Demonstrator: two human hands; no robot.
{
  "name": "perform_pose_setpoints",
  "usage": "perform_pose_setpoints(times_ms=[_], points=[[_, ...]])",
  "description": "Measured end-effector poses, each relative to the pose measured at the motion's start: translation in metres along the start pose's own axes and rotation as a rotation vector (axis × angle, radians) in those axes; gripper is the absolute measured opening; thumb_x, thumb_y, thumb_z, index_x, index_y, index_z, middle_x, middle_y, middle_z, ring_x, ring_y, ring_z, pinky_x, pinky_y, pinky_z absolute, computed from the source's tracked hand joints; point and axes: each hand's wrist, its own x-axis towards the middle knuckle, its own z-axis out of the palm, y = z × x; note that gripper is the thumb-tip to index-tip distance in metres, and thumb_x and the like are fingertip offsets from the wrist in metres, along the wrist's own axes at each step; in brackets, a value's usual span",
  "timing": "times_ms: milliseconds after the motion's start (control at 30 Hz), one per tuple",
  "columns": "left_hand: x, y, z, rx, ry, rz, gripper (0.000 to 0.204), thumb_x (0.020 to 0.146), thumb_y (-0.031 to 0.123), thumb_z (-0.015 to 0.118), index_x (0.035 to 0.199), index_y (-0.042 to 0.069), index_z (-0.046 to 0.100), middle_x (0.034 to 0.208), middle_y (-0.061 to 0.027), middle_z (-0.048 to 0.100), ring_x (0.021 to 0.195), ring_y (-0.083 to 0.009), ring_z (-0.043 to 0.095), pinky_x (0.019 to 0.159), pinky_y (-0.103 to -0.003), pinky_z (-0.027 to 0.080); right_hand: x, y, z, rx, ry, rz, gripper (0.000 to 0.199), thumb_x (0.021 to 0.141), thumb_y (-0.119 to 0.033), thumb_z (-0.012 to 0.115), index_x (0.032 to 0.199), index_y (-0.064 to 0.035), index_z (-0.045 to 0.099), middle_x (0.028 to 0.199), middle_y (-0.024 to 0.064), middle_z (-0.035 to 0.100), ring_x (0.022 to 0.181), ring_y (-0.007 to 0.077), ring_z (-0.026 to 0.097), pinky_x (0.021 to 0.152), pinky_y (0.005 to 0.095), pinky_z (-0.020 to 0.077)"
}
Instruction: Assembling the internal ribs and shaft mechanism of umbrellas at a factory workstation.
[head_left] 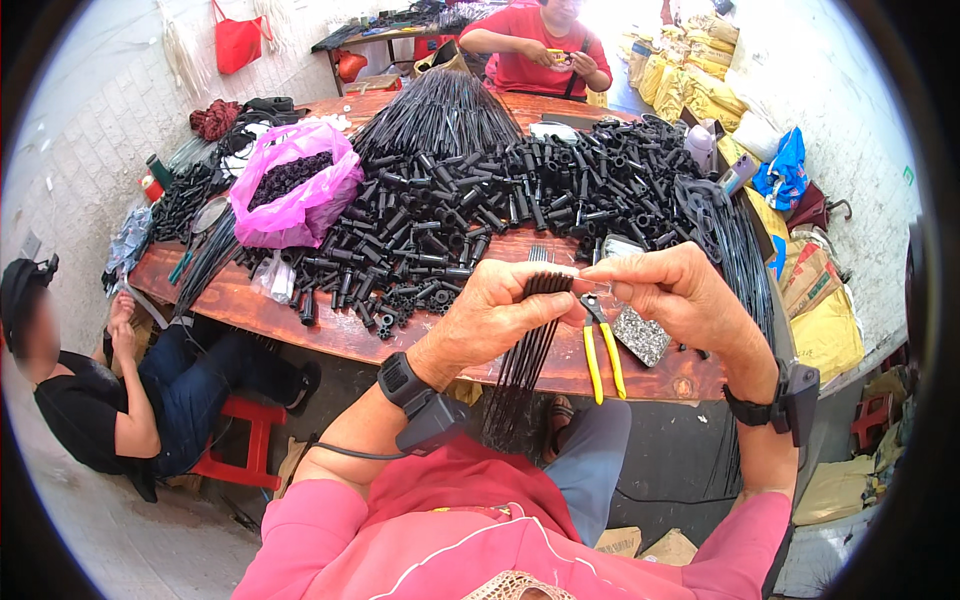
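Note:
My left hand (500,305) is closed around a bunch of thin black rods (525,365), their upper ends lined up side by side above my fingers and their long ends hanging past the table edge. My right hand (665,290) meets it at the fingertips, thumb and forefinger pinched on a fine strand (594,279) beside the rods' top ends. Exactly what the strand is stays too small to tell. Just below my hands, yellow-handled pliers (603,350) lie on the table, next to a speckled grey block (641,334).
A heap of black tubular parts (420,220) spreads across the wooden table (480,372). Behind it stands a large sheaf of black rods (435,112). At left sits a pink plastic bag (320,205) of small black pieces. One person (540,50) works opposite; another (95,400) sits at left.

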Motion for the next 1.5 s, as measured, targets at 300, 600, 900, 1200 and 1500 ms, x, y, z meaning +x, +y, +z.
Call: perform_pose_setpoints(times_ms=[300,600,900,1200,1500], points=[[-0.002,0.001,0.0,-0.076,-0.014,-0.006,0.026,0.097,0.009,0.055,0.117,-0.005,0.063,0.098,-0.012,0.071,0.093,-0.0159,0.067,0.087,-0.03,0.054,0.0,-0.002,0.001,-0.393,0.043,-0.173,0.03,0.081,-0.002,0.063,0.108,-0.0131,0.072,0.073,0.0121,0.064,0.064,0.0272,0.061,0.058,0.0357,0.0465],[-0.003,0.005,0.007,-0.04,-0.004,0.001,0.026,0.096,0.009,0.056,0.117,-0.005,0.063,0.099,-0.0111,0.071,0.094,-0.0145,0.066,0.087,-0.03,0.053,0.009,-0.011,-0.007,-0.404,-0.014,-0.179,0.03,0.078,0.0,0.062,0.103,-0.0124,0.074,0.071,0.0106,0.062,0.064,0.0235,0.062,0.059,0.0334,0.0485],[0.0,0.002,0.001,0.056,-0.057,0.038,0.025,0.096,0.01,0.059,0.116,-0.004,0.064,0.1,-0.0078,0.071,0.092,-0.0108,0.065,0.084,-0.026,0.052,0.016,-0.01,-0.007,-0.285,-0.062,-0.18,0.022,0.08,-0.001,0.067,0.101,-0.0057,0.073,0.075,0.0095,0.068,0.064,0.0181,0.064,0.058,0.0304,0.0487],[0.002,0.005,-0.006,0.04,-0.132,-0.016,0.027,0.098,0.016,0.057,0.116,-0.002,0.065,0.102,-0.0073,0.071,0.096,-0.0109,0.063,0.087,-0.028,0.051,0.019,-0.018,-0.01,-0.421,-0.091,-0.152,0.021,0.082,-0.004,0.067,0.102,-0.0056,0.072,0.073,0.0095,0.066,0.063,0.0213,0.064,0.057,0.0325,0.0489],[0.003,-0.009,-0.012,0.146,-0.135,0.072,0.031,0.098,0.025,0.058,0.114,-0.001,0.066,0.087,0.0001,0.066,0.079,-0.0055,0.057,0.071,-0.024,0.048,0.02,-0.014,0.005,-0.473,-0.075,-0.24,0.038,0.083,-0.005,0.061,0.121,-0.0106,0.065,0.082,0.0144,0.067,0.073,0.0322,0.066,0.063,0.0389,0.0511]])
